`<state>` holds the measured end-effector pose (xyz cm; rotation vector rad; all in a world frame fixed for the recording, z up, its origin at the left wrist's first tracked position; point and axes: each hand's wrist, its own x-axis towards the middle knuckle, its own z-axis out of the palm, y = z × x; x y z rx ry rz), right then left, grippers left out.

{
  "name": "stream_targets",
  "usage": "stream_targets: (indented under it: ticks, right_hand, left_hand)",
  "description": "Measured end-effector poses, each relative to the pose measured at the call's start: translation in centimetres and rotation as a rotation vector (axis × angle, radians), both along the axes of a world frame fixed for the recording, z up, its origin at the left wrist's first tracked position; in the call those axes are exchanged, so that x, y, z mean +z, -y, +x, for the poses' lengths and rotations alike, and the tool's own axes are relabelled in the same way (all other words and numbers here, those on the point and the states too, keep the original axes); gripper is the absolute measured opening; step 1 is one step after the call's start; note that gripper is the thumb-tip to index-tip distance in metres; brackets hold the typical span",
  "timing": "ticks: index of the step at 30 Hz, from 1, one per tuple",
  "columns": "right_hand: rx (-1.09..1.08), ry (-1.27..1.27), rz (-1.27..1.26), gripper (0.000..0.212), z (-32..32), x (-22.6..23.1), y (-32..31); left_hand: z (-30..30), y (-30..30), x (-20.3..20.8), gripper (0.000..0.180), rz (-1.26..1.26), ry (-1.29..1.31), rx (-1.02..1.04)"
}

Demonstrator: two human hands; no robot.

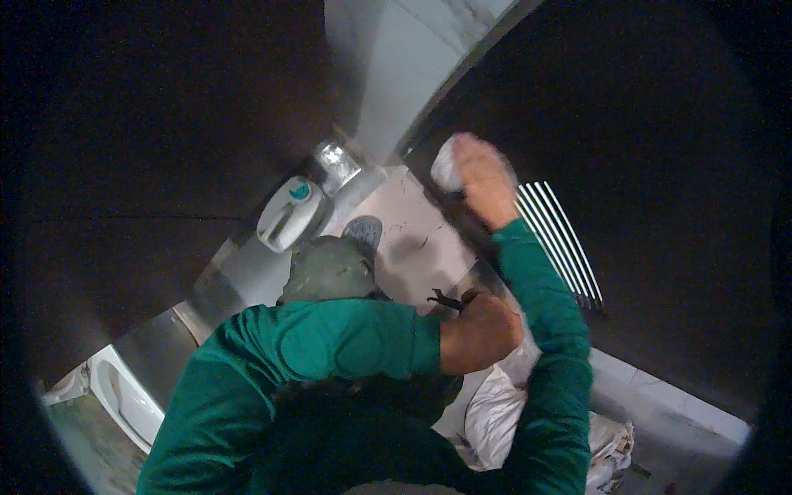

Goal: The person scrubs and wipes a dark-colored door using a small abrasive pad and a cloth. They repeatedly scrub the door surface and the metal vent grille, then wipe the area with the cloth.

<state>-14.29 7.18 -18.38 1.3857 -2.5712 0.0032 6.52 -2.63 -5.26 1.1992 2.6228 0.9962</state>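
Observation:
My right hand (487,177), slightly blurred, presses a white wad (448,165), perhaps a cloth, against a dark panel (660,206). Just below that wrist, a row of white slats (565,247) crosses the panel. Lower down, my left hand (483,332) is closed around a thin dark object with a forked tip (445,299); its kind does not show, since the fingers cover most of it. Green sleeves cover both arms, and the left forearm lies across in front of my body.
A pale jug with a teal cap (290,216) stands on the floor at left, near a shiny silver packet (338,162). White crumpled sacking (495,417) lies low at right. A white basin-like fixture (124,392) is at lower left, and a pale wall corner (388,82) rises ahead.

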Motion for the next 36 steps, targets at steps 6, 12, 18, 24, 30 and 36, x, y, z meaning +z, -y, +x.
stream_targets:
  ticks: [6, 12, 18, 24, 30, 36]
  right_hand:
    - [-0.192, -0.791, -0.252, 0.072, 0.0, 25.4, -1.7]
    - [-0.568, -0.472, 0.282, 0.095, 1.7, 7.9, 1.4]
    - [-0.038, 0.201, 0.2, 0.066, 0.4, -15.5, 1.9]
    - [-0.205, 0.342, 0.175, 0.059, -1.7, -27.9, 6.5]
    - [-0.316, 0.524, 0.051, 0.055, 6.1, -31.4, -9.9]
    - [-0.652, 0.149, 0.444, 0.054, 22.1, -24.1, -26.5]
  left_hand:
    - [1.3, 1.6, 4.1, 0.013, -0.006, -0.009, -0.113]
    - [1.4, 3.1, 5.5, 0.013, 0.005, 0.089, -0.129]
    - [0.1, 3.6, 5.1, 0.016, 0.006, 0.136, 0.116]
    - [-0.4, 4.8, 7.4, 0.019, -0.171, 0.149, 0.107]
    - [-0.7, 3.3, 7.5, 0.019, -0.361, 0.138, 0.005]
    - [0.2, 3.1, 7.8, 0.021, -0.426, -0.029, -0.037]
